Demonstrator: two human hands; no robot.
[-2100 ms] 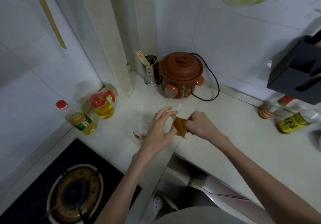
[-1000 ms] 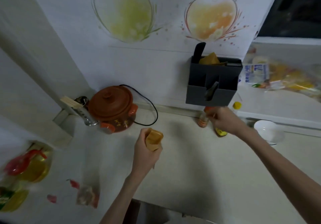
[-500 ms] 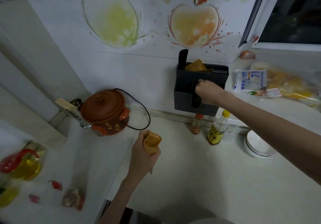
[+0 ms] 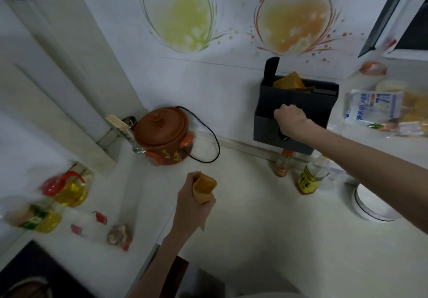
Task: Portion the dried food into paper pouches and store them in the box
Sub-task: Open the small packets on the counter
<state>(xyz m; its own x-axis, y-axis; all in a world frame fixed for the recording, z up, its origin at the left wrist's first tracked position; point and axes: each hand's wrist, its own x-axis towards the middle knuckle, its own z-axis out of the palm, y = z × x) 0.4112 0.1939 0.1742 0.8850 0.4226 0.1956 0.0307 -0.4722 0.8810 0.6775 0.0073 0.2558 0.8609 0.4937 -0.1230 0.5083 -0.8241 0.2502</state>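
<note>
White counter (image 4: 266, 240), clay pot (image 4: 163, 135) with yellow characters, bag (image 4: 372, 108) marked "71"

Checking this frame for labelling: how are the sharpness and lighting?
Head view: dim, flat indoor light; wide-angle bending at the edges; oil bottles at left and packets at right smeared by motion blur; paper pouch and clay pot fairly sharp.

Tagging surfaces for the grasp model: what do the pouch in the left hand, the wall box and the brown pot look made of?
Pouch: tan kraft-type paper, matte, creased open mouth.
Wall box: dark matte, flat folded panels, likely cardboard or plastic.
Brown pot: reddish-brown clay-like ceramic with slight sheen.
</note>
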